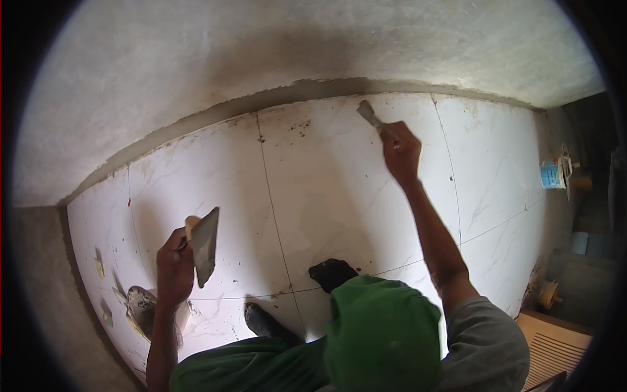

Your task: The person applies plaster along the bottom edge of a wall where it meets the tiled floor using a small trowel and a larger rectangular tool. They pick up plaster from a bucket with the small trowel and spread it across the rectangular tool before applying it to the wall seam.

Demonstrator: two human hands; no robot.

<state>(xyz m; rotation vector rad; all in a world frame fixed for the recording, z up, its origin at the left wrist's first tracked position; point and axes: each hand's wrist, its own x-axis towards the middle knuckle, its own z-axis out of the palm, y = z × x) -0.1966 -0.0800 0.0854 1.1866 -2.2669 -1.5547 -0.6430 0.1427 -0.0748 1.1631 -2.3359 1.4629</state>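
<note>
Dim, soft shadows; fisheye-bent, dark rim

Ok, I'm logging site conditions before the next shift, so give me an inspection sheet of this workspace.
Surface: white marble-look tiled wall, thin joints, dark specks near the top edge; bare grey plaster above.
Job's things: narrow putty knife at the top tile edge; flat trowel held off the wall.
Clutter: mortar-smeared pan lower left; small yellowish bits stuck on the left tiles.
Grips: right hand closed on the putty knife; left hand closed on the trowel handle.
Cables: nothing seen.
Surroundings: blue-and-white carton at right, slatted wooden panel lower right.
</note>
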